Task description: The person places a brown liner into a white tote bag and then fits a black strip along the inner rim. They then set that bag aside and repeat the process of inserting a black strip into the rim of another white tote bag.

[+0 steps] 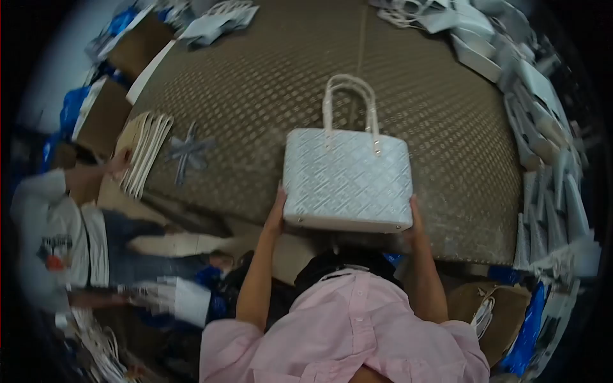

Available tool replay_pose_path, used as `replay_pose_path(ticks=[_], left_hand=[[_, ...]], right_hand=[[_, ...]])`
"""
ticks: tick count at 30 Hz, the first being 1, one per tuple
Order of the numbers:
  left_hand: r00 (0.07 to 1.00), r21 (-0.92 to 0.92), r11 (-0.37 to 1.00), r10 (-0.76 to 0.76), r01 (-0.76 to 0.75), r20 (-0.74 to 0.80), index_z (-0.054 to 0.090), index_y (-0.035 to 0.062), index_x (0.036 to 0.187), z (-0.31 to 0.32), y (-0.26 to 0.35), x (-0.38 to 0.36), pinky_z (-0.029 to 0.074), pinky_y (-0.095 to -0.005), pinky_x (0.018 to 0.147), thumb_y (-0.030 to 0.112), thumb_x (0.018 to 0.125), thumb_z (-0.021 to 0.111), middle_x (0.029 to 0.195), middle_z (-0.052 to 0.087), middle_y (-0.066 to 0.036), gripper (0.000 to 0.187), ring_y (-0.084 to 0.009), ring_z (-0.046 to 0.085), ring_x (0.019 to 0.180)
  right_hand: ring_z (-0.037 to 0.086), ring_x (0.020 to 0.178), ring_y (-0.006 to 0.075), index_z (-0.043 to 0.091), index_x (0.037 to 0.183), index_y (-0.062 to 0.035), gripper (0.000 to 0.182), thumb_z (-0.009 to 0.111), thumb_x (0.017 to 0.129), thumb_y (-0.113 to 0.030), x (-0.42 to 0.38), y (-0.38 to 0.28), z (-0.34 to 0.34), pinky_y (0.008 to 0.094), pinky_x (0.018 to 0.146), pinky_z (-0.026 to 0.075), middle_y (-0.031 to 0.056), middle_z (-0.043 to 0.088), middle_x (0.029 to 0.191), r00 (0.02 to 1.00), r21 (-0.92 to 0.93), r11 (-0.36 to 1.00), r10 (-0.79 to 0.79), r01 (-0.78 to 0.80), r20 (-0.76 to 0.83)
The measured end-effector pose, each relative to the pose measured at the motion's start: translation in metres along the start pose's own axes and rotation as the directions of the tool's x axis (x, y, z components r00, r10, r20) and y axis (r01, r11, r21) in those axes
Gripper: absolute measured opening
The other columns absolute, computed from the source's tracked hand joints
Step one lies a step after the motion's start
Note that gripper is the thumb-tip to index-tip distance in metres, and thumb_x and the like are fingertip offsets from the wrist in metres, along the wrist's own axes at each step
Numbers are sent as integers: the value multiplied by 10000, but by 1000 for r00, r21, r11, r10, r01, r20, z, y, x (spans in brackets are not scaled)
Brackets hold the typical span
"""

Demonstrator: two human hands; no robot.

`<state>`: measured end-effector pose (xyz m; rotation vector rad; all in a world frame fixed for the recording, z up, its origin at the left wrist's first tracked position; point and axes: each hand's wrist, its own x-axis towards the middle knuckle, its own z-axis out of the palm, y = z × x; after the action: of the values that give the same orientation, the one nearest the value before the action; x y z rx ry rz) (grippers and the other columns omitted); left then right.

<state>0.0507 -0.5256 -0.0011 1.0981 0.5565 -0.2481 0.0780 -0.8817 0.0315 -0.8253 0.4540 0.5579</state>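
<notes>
A white handbag (348, 175) with a raised woven pattern stands over the near part of the brown patterned table (255, 96). Its two pale handles rise at the top, and small metal studs show along its bottom edge. My left hand (277, 210) holds the bag's lower left side, with the fingers pressed against it. At the lower right side, my right hand (415, 217) grips the bag, its fingers partly hidden along the edge.
A co-worker (70, 236) at the left touches a stack of cream pieces (148, 150). Clear wrapped strips (189, 153) lie beside it. White bags (552, 191) line the right edge, others sit at the far corners. Brown cartons (105, 115) stand at the left.
</notes>
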Motion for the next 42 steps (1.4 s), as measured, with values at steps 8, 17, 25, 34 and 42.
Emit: replay_pose_path(ticks=[8, 17, 25, 34, 42], left_hand=[[890, -291, 957, 132, 1, 437, 283, 39, 1395, -38, -16, 9, 257, -434, 1051, 579, 894, 355, 1424, 320, -124, 740, -303, 327, 1282], [947, -82, 997, 38, -13, 320, 313, 30, 1378, 30, -18, -8, 315, -428, 1016, 564, 900, 352, 1379, 378, -133, 717, -301, 394, 1227], [929, 146, 928, 313, -343, 196, 340, 22, 1362, 120, -26, -47, 367, -422, 986, 550, 906, 350, 1340, 429, -141, 698, -299, 454, 1178], [742, 372, 838, 534, -400, -405, 587, -45, 954, 212, 22, 63, 451, -307, 631, 364, 915, 502, 796, 587, -49, 419, -144, 530, 659], [845, 37, 918, 379, -396, -377, 443, 30, 1298, 267, -249, -71, 391, -376, 919, 465, 917, 450, 1255, 503, -104, 579, -266, 497, 1099]], right_hand=[[319, 1267, 167, 192, 1439, -100, 650, 470, 932, -399, -12, -2, 22, 288, 1030, 274, 54, 309, 1423, 907, -330, 869, -414, 367, -82], [297, 1281, 162, 114, 1447, -55, 719, 485, 928, -387, 5, -22, -31, 283, 1041, 259, 96, 297, 1428, 890, -254, 859, -457, 444, 10], [374, 1231, 178, 107, 1443, -44, 891, 645, 823, -392, -104, -79, -125, 309, 1001, 327, 124, 348, 1392, 898, -390, 816, -332, 427, 288], [618, 890, 217, 602, 1073, -24, 293, 542, 894, -248, -129, -147, -173, 326, 808, 470, 115, 652, 977, 682, -720, 270, 233, 639, 693], [640, 764, 259, 629, 967, 37, 455, 661, 774, -374, -16, -201, -241, 333, 673, 486, 191, 656, 860, 908, -907, 241, -329, 346, 260]])
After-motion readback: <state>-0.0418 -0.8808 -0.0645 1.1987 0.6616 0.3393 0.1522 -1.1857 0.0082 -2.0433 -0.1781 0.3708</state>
